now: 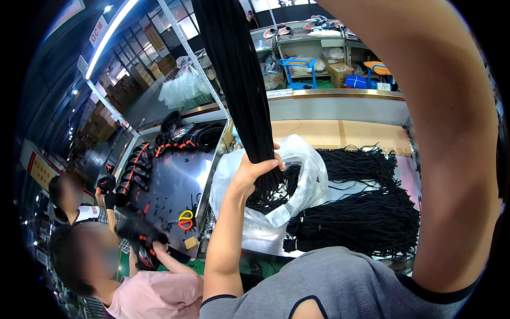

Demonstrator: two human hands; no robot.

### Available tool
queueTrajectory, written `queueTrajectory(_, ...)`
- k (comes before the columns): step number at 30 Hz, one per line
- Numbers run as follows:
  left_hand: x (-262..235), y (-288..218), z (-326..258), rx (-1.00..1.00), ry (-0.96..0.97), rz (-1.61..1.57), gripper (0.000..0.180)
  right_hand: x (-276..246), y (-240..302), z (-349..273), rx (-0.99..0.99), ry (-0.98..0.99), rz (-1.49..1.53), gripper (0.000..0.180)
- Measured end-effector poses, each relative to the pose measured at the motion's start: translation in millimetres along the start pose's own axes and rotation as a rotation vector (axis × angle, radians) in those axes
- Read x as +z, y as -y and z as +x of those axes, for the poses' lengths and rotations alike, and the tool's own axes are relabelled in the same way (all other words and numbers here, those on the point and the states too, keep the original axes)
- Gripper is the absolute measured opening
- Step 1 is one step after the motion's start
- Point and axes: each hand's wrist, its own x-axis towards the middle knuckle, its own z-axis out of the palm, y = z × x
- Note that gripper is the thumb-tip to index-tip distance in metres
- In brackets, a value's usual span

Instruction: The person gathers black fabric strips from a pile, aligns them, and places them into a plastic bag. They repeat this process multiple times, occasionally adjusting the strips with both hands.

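Note:
A long bundle of black laces [241, 80] hangs down from beyond the top edge. My left hand [257, 170] is closed round its lower part, thumb across the front. Below that hand, the lace ends reach into the mouth of a translucent white plastic bag [313, 181], where more black laces lie. My right arm [446, 122] is raised high, and its hand is out of the picture above. To the right of the bag, a large pile of black laces [356, 223] lies on the table, with another lace pile [361, 165] behind it.
On the metal table [178, 186] at left are yellow-and-red scissors [185, 219], a yellow block [190, 243] and rows of black-and-orange shoes [133, 170]. A co-worker in pink [154, 292] handles a dark shoe nearby, with another person [87, 212] beyond. A blue cart [298, 72] stands behind the partition.

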Motion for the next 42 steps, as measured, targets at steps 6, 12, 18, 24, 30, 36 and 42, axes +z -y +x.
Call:
queueTrajectory(6, 1.9, 2.8, -7.1, 0.01, 0.035, -0.002, 0.049, -4.5, -7.9, 2.9, 0.014, -0.007, 0.018, 0.022)
queueTrajectory(12, 4.5, 12.0, -5.8, -0.069, -0.063, -0.062, 0.049, -9.9, -21.4, 11.8, 0.039, -0.023, 0.057, 0.02)
queueTrajectory(18, 17.0, 17.3, -13.3, -0.068, 0.025, 0.018, 0.042, -39.8, -58.4, 28.6, 0.08, -0.072, 0.1, 0.019)
queueTrajectory(24, 10.4, 32.2, -24.5, -0.192, -0.012, -0.322, 0.037, -74.2, -115.0, 29.8, 0.162, -0.098, 0.176, 0.017)
queueTrajectory(30, 6.3, 45.9, -30.4, -0.259, 0.154, -0.531, 0.038, -110.5, -181.1, 24.6, 0.195, -0.117, 0.15, 0.009)
queueTrajectory(36, 4.5, 49.7, -22.3, -0.24, 0.023, -0.123, 0.042, -113.6, -175.3, 15.5, 0.226, -0.039, 0.119, 0.007)
queueTrajectory(42, 4.6, 54.1, -13.3, -0.256, 0.009, -0.134, 0.032, -102.9, -165.8, 10.6, 0.208, -0.049, 0.028, 0.009)
